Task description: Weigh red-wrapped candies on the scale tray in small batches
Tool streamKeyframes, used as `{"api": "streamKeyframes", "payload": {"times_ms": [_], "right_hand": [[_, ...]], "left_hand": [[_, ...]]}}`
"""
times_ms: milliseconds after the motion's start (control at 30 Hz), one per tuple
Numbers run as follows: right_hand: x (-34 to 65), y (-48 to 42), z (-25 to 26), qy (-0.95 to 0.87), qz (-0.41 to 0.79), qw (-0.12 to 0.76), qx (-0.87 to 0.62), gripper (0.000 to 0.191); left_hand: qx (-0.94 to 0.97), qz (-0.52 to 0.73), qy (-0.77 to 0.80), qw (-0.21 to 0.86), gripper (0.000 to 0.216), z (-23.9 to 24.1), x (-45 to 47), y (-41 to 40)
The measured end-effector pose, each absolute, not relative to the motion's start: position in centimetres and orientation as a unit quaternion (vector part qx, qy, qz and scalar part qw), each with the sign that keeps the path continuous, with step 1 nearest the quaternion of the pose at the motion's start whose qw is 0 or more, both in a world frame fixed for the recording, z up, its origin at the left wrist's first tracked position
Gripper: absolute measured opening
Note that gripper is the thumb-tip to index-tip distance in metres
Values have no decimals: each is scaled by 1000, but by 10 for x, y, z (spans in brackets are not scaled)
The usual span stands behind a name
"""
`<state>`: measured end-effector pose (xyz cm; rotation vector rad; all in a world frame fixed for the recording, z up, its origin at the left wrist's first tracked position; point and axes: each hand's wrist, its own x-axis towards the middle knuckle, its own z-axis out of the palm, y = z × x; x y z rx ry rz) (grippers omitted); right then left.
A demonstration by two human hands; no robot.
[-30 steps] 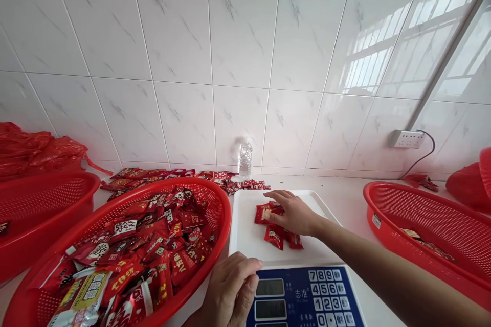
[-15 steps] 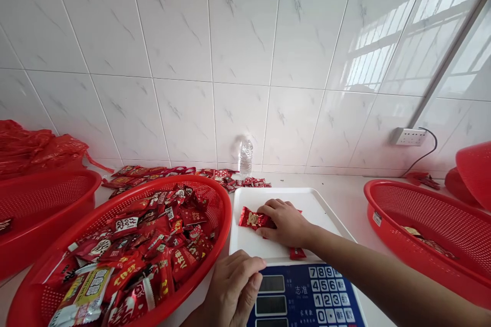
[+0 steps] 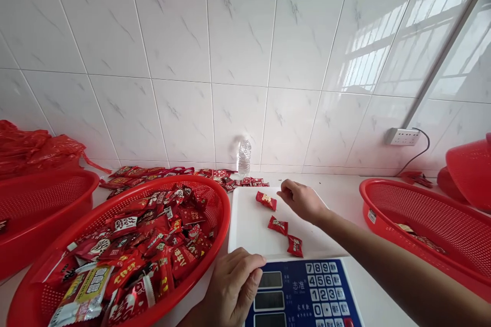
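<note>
The right hand (image 3: 301, 202) has shifted off the red packets (image 3: 277, 225), which lie apart on the white tray (image 3: 245, 240), to the tray's far right side, curled, contents hidden. The left hand (image 3: 235, 286), half-curled at the tray's near-left corner, has an unclear grip. Packets look light, slick; best pinched mid-body.

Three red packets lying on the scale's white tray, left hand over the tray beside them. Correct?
Wrong hand: the head view shows the right hand over the white tray, beside the three red packets. The left hand is by the scale's blue panel.
</note>
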<state>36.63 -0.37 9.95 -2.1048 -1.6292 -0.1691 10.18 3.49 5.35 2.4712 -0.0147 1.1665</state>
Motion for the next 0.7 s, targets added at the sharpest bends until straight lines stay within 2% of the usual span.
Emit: {"api": "streamKeyframes", "payload": {"times_ms": [133,300,467,700], "right_hand": [[365,-22,113,-606,9,227,-762,22],[347,-52,111,-649,84,165,-738,28],[337,-61,100,-675,49,125,-725,35],[337,-28,87,-657,-31,118,-744,47]], "left_hand": [[885,418,-7,206,21,54,102,35],[885,418,-6,203,20,55,103,35],[887,414,2,206,21,52,104,35],[881,423,12,211,19,52,104,34]]}}
